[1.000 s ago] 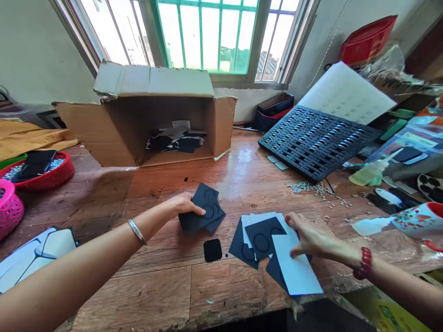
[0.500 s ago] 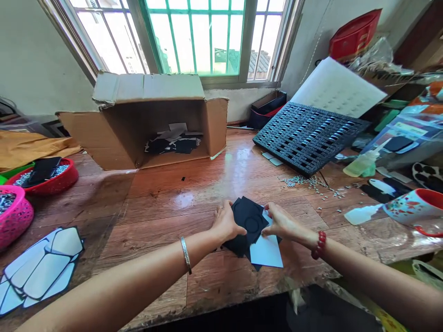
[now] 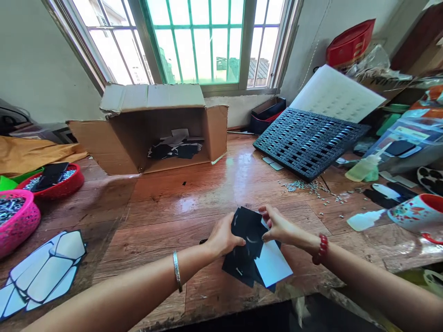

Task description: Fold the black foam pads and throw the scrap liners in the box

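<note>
My left hand (image 3: 219,236) is closed on the left side of a loose pile of black sheets (image 3: 249,228), its thumb on top and its fingers hidden beneath. Curved cut marks show on the upper sheets. At the pile's right edge, my right hand (image 3: 277,226) is closed, thumb and forefinger pinching the sheets near the top corner. A pale sheet (image 3: 273,263) sticks out at an angle under the right hand. More black pieces lie fanned below it. A small dark piece (image 3: 203,241) peeks out just left of my left hand.
A cardboard box (image 3: 119,145) with black and grey scraps lies on its side by the window. Metal bits (image 3: 304,186) are scattered before a black slotted panel (image 3: 304,143). White, dark-edged pieces (image 3: 48,272) lie left, near a pink basket (image 3: 26,226). A mug (image 3: 411,214) lies at right.
The black sheets and the pale one have shifted slightly toward the table's front edge and fanned out more. My right fingers have moved up along the pile's edge. The view has tilted a little.
</note>
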`<control>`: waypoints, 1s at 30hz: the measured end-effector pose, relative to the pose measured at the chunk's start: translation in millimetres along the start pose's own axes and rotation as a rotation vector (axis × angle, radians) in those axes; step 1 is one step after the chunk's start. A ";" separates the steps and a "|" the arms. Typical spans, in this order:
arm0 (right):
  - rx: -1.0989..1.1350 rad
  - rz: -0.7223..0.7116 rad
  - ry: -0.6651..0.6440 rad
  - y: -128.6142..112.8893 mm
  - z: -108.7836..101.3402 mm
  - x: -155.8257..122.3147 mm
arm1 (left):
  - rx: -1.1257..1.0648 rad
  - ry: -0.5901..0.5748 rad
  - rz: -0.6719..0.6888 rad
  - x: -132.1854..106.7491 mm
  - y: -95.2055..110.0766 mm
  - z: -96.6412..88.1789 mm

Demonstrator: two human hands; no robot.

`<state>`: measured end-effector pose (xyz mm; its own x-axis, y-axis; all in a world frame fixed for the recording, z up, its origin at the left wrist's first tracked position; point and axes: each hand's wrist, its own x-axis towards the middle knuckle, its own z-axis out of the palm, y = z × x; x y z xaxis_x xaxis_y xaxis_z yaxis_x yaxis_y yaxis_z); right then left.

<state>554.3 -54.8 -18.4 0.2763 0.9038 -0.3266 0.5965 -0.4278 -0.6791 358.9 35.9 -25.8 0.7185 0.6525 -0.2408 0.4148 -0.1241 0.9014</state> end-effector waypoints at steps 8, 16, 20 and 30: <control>0.154 -0.066 -0.258 -16.7 -7.2 5.5 | -0.367 0.103 -0.016 -3.8 -12.9 4.8; 0.143 -0.012 -0.326 -36.6 -19.4 31.2 | -0.548 0.134 0.039 -8.8 -14.1 -0.2; 0.237 -0.014 -0.427 -56.0 -17.1 33.0 | -0.594 0.118 0.032 -12.0 -11.8 -12.3; 0.172 -0.028 -0.520 -106.4 -9.0 84.1 | 0.344 0.236 -0.008 -72.6 -44.1 -62.1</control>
<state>520.8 66.8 32.4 -0.1724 0.8109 -0.5592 0.4541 -0.4384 -0.7756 253.8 40.4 -25.7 0.5833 0.8030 -0.1225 0.6113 -0.3347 0.7171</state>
